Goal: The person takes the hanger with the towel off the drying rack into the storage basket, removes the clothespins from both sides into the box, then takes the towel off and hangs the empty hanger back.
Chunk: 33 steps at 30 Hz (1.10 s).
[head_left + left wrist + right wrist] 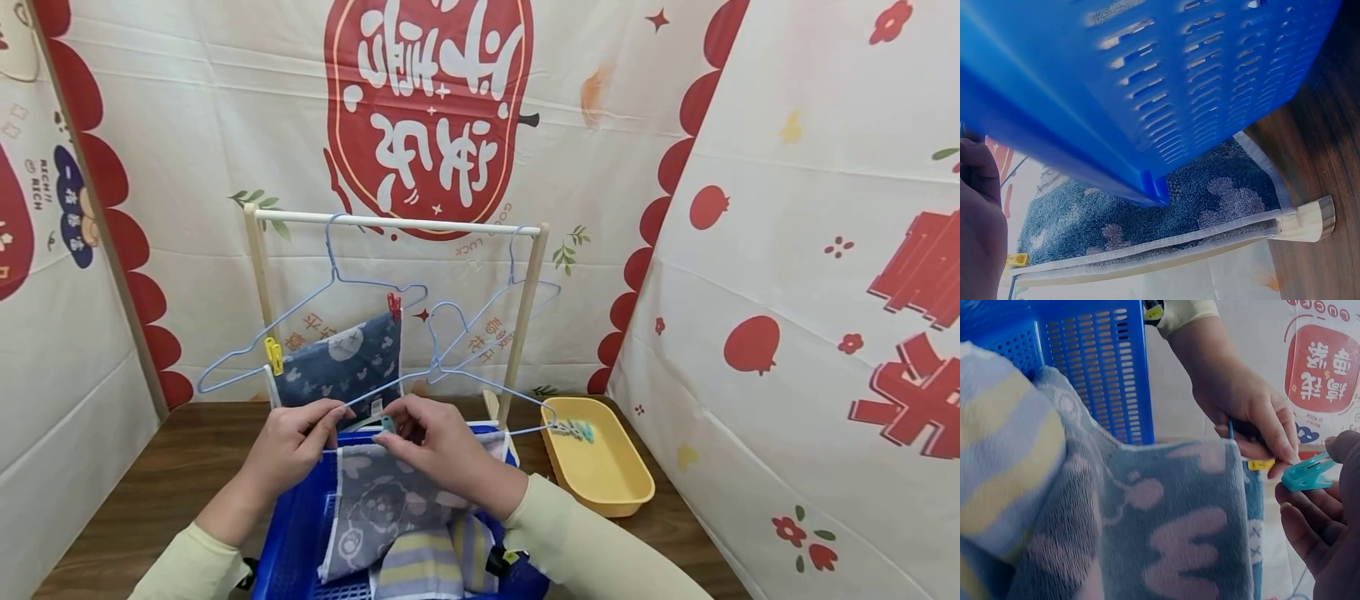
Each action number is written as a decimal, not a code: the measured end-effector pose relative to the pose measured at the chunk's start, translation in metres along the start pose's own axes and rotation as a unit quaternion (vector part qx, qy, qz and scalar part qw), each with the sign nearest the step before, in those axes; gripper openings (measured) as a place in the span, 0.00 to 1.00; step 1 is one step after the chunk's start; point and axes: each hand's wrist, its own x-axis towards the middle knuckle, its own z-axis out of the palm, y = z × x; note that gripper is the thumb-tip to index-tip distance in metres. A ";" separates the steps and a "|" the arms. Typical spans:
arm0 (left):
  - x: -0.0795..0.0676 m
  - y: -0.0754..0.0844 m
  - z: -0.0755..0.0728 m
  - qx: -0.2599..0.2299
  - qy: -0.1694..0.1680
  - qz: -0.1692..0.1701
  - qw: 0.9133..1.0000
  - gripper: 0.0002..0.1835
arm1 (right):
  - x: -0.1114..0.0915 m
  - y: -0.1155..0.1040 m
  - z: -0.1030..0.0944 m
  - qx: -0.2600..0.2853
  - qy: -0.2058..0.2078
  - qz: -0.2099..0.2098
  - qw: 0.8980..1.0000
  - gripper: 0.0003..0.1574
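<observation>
My left hand (296,437) grips the left end of a blue wire clothes hanger (480,377). In my right hand (442,442) a teal clothespin (1307,475) is pinched between thumb and fingers, close to the left fingertips. A grey towel with pink patterns (382,500) hangs below the hanger, over the blue basket (288,533). Behind, a dark blue towel (341,362) hangs from another blue hanger (292,312), held by a yellow clothespin (273,356) and a red clothespin (394,307). The left wrist view shows mostly the basket and the dark towel, with only part of the hand.
A rack with a white rod (397,222) stands at the back of the wooden table (180,467); an extra hanger (513,282) hangs at its right. Several clothespins (577,430) lie in a yellow tray (611,475). A striped cloth (420,562) lies in the basket.
</observation>
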 end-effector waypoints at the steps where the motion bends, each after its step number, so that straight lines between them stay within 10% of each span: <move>1: 0.000 0.000 0.000 0.000 0.000 0.000 1.000 0.17 | -0.001 0.001 -0.003 -0.003 0.002 0.004 1.000 0.14; 18: -0.003 -0.003 -0.002 -0.003 0.007 -0.004 1.000 0.17 | -0.028 0.014 -0.083 -0.044 0.127 -0.025 0.991 0.18; 33: -0.003 -0.002 -0.002 -0.001 0.016 -0.015 1.000 0.16 | -0.061 0.070 -0.155 -0.134 0.225 0.103 0.960 0.24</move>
